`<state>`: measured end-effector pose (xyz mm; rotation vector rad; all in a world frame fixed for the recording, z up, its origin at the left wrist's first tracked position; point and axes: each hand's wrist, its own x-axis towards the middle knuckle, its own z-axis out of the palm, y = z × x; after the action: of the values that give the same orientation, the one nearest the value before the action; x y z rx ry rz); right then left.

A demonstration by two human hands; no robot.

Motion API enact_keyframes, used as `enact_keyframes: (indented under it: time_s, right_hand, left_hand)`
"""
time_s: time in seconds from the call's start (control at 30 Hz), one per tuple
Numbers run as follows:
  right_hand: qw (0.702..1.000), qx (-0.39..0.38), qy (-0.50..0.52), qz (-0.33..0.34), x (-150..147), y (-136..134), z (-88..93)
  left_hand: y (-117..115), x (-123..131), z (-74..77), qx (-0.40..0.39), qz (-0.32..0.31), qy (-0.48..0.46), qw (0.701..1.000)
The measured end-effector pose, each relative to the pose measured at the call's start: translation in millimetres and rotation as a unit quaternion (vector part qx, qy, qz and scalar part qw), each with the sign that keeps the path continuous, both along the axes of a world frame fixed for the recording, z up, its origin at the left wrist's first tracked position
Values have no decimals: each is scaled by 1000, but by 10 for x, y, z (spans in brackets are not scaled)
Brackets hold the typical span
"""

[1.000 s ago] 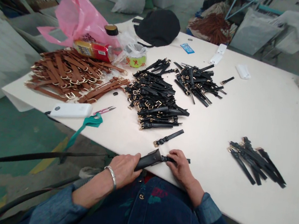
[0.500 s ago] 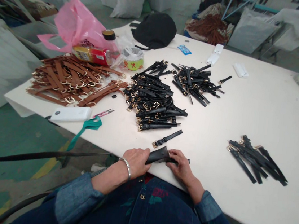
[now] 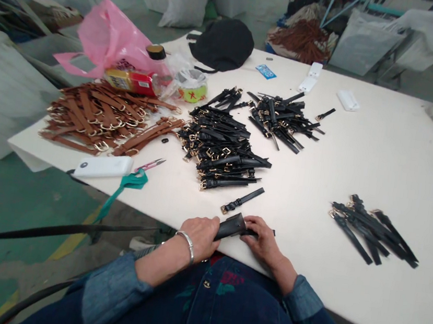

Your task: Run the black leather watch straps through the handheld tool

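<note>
Black strap (image 3: 233,226) lies at the near edge of the white surface (image 3: 379,150), its long axis running left to right between both hands. Left hand (image 3: 200,236) is clenched round its left, wider end; right hand (image 3: 264,240) presses fingers on its right part, which runs on under that hand. A loose strap (image 3: 242,200) lies just beyond, nearer the surface's middle.

Left hand (image 3: 201,236) and right hand (image 3: 264,239) grip a black strap bundle (image 3: 232,226) at the white table (image 3: 379,150) edge.
</note>
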<state>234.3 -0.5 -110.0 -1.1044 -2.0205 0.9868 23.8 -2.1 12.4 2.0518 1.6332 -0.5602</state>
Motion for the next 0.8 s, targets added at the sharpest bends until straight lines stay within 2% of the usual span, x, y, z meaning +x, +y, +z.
enact_keyframes:
  time_s: [0.17, 0.4, 0.53, 0.7, 0.8]
  right_hand:
    - [1000, -14, 2, 0, 15, 3, 10]
    - [1000, -22, -5, 0, 9, 0, 10]
    - [1000, -22, -6, -2, 1, -3, 13]
    - [1000, -14, -3, 0, 4, 0, 12]
    - [1000, -14, -1, 0, 4, -3, 8]
  left_hand:
    - [18, -99, -42, 4, 13, -2, 1000]
    - [-145, -372, 4, -10, 10, 12, 1000]
    - [-151, -271, 8, -9, 13, 8, 1000]
    - [-52, -70, -76, 11, 17, -12, 1000]
    - [-38, -96, -102, 14, 27, -15, 999]
